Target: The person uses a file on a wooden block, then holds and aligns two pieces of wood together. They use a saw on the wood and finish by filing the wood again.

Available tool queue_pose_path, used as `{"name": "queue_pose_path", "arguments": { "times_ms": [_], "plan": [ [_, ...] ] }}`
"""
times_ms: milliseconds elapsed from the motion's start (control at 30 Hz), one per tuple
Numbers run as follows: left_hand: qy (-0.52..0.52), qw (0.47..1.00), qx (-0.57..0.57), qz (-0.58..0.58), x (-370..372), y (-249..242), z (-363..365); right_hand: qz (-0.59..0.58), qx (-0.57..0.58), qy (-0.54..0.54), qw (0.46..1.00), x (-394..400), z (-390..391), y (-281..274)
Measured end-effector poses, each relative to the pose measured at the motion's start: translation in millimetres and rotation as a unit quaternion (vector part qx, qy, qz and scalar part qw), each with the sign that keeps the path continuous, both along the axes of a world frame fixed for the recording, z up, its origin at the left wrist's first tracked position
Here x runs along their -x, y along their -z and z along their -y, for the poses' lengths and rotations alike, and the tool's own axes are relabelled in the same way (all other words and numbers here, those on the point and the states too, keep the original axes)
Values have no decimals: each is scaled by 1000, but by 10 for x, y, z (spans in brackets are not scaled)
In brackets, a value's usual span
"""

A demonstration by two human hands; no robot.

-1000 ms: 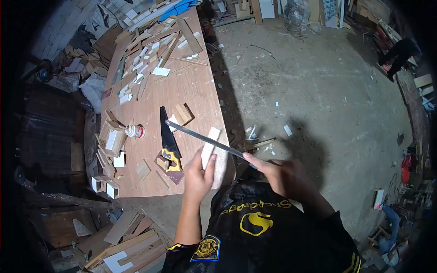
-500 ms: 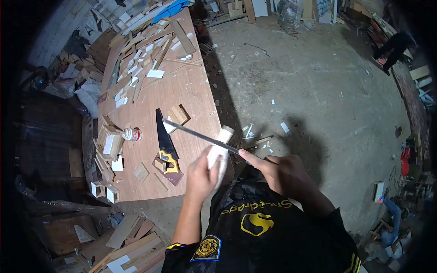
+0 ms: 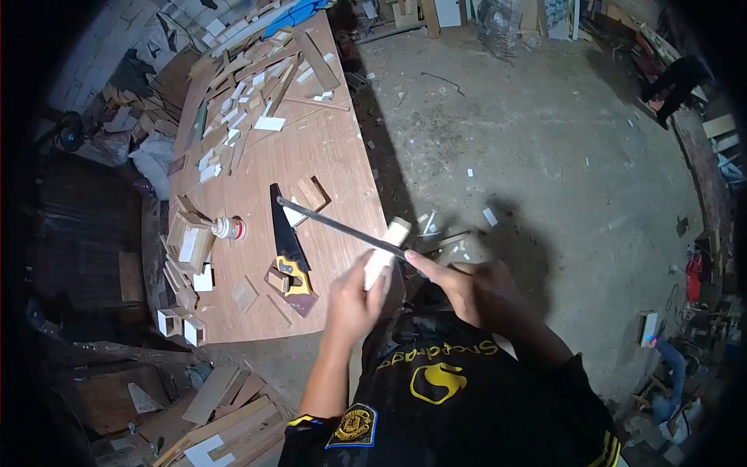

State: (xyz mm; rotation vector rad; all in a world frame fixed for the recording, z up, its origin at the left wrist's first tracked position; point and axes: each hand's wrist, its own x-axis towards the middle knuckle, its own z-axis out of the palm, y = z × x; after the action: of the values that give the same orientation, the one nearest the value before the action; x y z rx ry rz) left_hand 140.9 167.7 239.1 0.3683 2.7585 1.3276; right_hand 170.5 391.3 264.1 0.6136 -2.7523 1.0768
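My left hand [image 3: 352, 305] is closed around a pale block of wood [image 3: 396, 232] near the table's right edge. A long dark metal file [image 3: 334, 226] lies across the block, its far end pointing to the upper left. My right hand [image 3: 467, 286] grips the file's near end, with one finger stretched along it; the handle is hidden in the palm. Left of the hands, a handsaw [image 3: 291, 261] with a black blade and a yellow handle rests on the table. Beside its blade sits a small wooden box piece [image 3: 314, 192].
The wooden table [image 3: 331, 159] carries many offcuts at its far end. A white jar [image 3: 226, 228] stands by stacked box pieces [image 3: 187, 243] on the left. Scraps lie on the concrete floor [image 3: 529, 140]. A person's dark-clothed legs [image 3: 675, 87] show at the upper right.
The block and the file have shifted slightly within my hands' view, the block a little to the right. Both hands keep their hold; the whole scene has moved slightly with my head.
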Motion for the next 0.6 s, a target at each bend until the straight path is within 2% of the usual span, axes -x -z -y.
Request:
{"name": "queue_pose_path", "arguments": {
  "times_ms": [67,133,200,267,333,400,467,600],
  "plan": [
    [-7,999,-18,-27,42,-21,74,65,-34,-15,997,-72,-15,-69],
    [37,999,6,-39,-43,18,11,62,-54,-18,996,-26,43,-72],
    [66,997,-8,-39,-23,18,-17,-11,-7,-10,1000,47,83,1],
    [0,999,-29,-24,62,-5,106,23,-8,-9,1000,2,66,21],
    [39,999,-9,8,-18,4,22,65,-13,-15,998,-41,84,43],
    [67,997,-1,-28,-25,72,6,46,-13,-6,999,36,113,69],
    [9,999,-8,-36,60,118,141,58,11,-10,998,-11,86,88],
    [8,1000,-14,18,128,31,74,72,-15,4,997,-1,97,32]
  ]
}}
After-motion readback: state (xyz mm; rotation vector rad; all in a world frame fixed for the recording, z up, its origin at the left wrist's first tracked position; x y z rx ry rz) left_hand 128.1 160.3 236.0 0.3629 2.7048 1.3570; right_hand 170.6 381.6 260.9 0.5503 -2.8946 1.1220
